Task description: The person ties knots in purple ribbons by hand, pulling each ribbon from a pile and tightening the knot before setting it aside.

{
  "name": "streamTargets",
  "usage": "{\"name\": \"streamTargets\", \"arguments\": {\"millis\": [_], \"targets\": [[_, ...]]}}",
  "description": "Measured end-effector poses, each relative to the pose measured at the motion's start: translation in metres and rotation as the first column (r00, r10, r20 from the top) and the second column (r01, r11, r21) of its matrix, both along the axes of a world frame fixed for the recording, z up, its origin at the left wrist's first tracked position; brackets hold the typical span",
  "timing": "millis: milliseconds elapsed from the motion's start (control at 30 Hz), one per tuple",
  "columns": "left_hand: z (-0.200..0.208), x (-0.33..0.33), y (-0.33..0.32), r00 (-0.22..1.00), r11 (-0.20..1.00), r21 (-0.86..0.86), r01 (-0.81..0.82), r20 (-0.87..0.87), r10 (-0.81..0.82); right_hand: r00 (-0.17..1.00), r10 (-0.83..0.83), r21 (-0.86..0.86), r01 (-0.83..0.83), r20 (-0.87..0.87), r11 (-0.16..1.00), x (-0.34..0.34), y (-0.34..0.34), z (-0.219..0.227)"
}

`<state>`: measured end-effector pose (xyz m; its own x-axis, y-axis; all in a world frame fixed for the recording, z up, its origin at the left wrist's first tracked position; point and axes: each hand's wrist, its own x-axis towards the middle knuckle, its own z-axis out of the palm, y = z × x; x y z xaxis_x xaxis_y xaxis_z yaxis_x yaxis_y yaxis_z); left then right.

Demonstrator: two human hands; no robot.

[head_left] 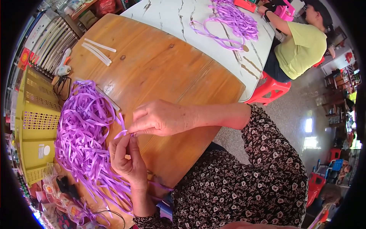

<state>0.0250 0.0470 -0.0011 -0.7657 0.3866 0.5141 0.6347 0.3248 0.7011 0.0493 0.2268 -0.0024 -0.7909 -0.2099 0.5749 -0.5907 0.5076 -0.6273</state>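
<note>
Head view, looking down on my own hands at the centre of the frame. My left hand (127, 160) rose from the lower edge, palm turned toward me, its thumb and forefinger pressed together on one end of a short purple ribbon strip (121, 133); my right hand (160, 118) reached in from the right, knuckles up, fingertips pinched on the same strip just beside the left, so that the piece lay taut between the two grips, apparently to keep the slippery band from twisting while I worked it. The strip sat just left of centre, above the round wooden table (164, 68). The large heap of purple ribbon (82, 129) lay touching the strip's left side, at centre left, probably kept close so that the next length could be drawn without reaching. A yellow slotted crate (32, 126) stood at the far left edge beyond the heap. White sticks (98, 51) and a glue gun (64, 65) lay at upper left, well apart from my hands. At the top, a second ribbon pile (232, 21) rested on a white marbled tabletop (175, 19), where another person in a yellow shirt (301, 47) sat on a red stool (272, 89).
</note>
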Motion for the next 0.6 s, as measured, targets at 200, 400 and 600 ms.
{"name": "streamTargets", "arguments": {"millis": [200, 400, 600], "targets": [[0.002, -0.004, -0.002, 0.999, 1.0, 0.021, -0.017, 0.03, 0.016, 0.998, -0.015, 0.082, 0.019, -0.054, 0.996, 0.002, 0.003, -0.002], [0.001, -0.006, -0.007, 0.997, 0.999, 0.023, -0.037, 0.076, 0.035, 0.993, -0.022, 0.116, 0.036, -0.116, 0.993, 0.001, 0.005, -0.003], [-0.009, -0.018, -0.009, 0.973, 0.992, 0.123, -0.011, 0.232, -0.018, 0.999, -0.016, 0.142, 0.009, 0.043, 0.99, 0.002, 0.007, -0.003]]}}
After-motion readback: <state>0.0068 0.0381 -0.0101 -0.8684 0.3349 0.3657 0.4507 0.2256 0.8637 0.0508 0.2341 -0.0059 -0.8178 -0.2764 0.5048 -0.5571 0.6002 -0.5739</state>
